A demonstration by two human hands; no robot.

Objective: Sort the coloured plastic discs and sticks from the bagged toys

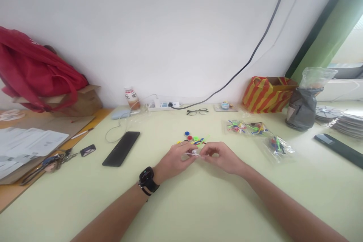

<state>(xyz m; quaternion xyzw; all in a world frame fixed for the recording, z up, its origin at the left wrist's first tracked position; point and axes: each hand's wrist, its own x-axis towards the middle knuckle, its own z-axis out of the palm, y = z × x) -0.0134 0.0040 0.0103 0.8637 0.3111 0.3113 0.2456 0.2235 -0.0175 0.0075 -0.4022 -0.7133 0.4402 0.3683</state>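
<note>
My left hand [174, 160], with a ring and a black watch on its wrist, pinches a small white plastic piece [194, 152] above the table. My right hand [222, 157] is closed in a pinch on the piece's right side, where a thin part shows between the fingertips. The two hands nearly meet, and the fingers hide much of the piece. Just beyond them lie loose coloured plastic parts [199, 141], along with a blue round part [187, 133] and a red round part [190, 138].
Clear bags of coloured parts [278, 147] lie to the right. A black phone [121, 149] rests at left, with keys [55, 162] farther left. Glasses [197, 112], a power strip [163, 106] and a bottle [132, 98] stand along the wall, near a striped bag [266, 96].
</note>
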